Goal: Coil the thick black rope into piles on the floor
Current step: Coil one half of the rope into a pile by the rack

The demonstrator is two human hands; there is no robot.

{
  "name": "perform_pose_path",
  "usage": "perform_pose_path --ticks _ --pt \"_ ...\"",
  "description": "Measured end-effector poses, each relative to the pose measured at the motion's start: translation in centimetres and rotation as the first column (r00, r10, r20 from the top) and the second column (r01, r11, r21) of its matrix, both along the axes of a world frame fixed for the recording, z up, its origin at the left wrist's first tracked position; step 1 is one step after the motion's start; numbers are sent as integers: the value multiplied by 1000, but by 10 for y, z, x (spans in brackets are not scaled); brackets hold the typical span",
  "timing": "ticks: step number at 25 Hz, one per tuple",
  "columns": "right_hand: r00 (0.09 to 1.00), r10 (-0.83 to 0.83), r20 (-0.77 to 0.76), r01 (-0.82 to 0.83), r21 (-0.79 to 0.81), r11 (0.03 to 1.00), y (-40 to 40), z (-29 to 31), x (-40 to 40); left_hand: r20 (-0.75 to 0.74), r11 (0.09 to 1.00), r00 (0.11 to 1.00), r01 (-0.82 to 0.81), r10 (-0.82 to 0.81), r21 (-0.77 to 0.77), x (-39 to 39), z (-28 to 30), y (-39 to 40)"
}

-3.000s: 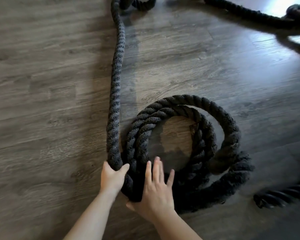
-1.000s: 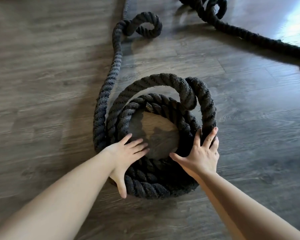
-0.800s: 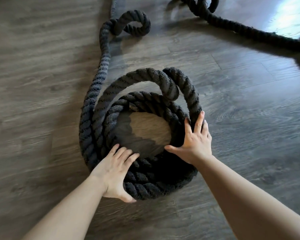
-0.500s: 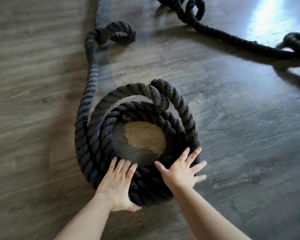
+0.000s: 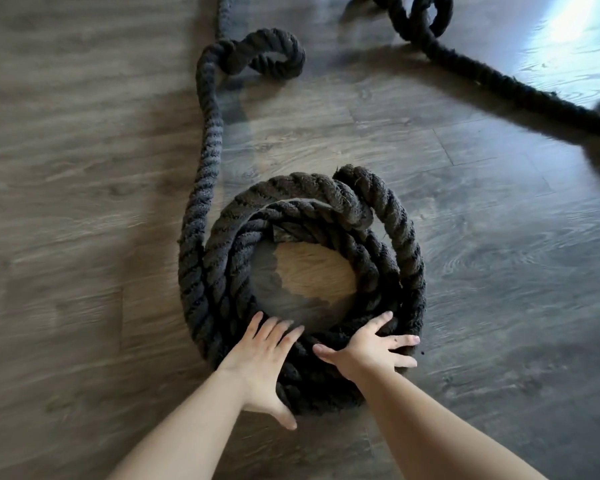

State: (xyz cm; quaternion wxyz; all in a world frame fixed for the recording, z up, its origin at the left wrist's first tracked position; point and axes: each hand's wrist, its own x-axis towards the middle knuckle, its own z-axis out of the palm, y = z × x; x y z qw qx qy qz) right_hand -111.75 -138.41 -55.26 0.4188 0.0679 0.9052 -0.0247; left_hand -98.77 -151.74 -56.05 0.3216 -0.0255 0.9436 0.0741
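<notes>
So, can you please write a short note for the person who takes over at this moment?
Left hand: open, fingers flat on the near left part of the coil.
Right hand: open, fingers spread on the near right part of the coil.
Done: several turns of rope lie stacked in one round pile on the floor.
Left: a loose length runs from the pile's left side away to a small kinked loop. Another stretch lies at the far right. Both are uncoiled.
</notes>
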Motion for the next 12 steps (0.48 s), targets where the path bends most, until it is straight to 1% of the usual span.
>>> perform_pose_path --ticks 1,3,5,8,10,12 --pt "1000 26 -2 -26 14 1000 -4 1 -9 6 999 999 35 -35 8 -4 3 -13" --pt "997 83 4 -83 21 996 -12 4 -31 38 995 996 88 -86 -56 -12 11 -42" --pt "985 170 -14 -169 41 985 -22 6 -57 13 989 999 48 -47 -140 -20 13 -61" --pt "954 298 -44 -295 60 954 -33 5 -94 -15 977 1000 -6 3 -215 -36 13 -53" --pt "929 368 -37 -366 44 929 -42 7 -113 1 963 999 -31 32 -267 -47 13 -42" --pt "914 405 -24 -404 19 914 -47 7 -129 56 956 992 -94 114 -278 -59 16 -33"
